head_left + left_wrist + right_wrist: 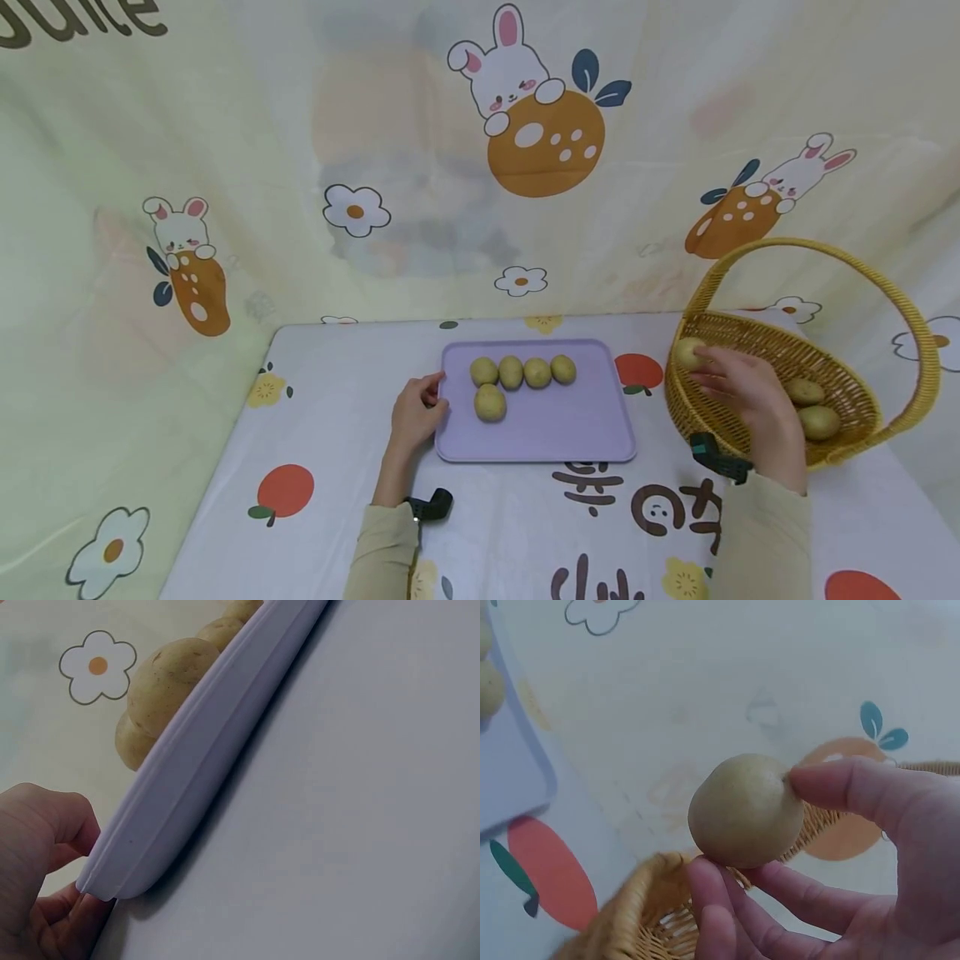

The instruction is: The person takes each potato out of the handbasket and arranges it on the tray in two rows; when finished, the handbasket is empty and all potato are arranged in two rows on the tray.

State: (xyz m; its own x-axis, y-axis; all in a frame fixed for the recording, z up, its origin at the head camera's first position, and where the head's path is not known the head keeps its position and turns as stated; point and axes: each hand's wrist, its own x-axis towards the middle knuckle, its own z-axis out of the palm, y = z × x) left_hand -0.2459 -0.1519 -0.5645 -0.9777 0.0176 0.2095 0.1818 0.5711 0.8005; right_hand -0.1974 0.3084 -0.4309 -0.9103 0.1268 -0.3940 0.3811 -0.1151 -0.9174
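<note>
Two hands at work with potatoes, a tray and a basket. The left hand (415,417) pinches the left edge of the lilac tray (570,433) between thumb and curled fingers; the left wrist view shows the grip at a corner of the raised rim. To the right of these fingers, on the tray, are four potatoes (537,372) in a row along the far side, and a fifth potato (490,403) touches the left end of that row on its near side. The right hand (750,392) grips a single potato (742,814), thumb on one side and fingertips on the other, over the tray-side rim of the wicker basket (757,332). To the right of the right fingers, two further potatoes (819,422) lie inside the basket, beneath its arched handle (927,367). A patterned tablecloth (337,442) extends beneath both hands.
</note>
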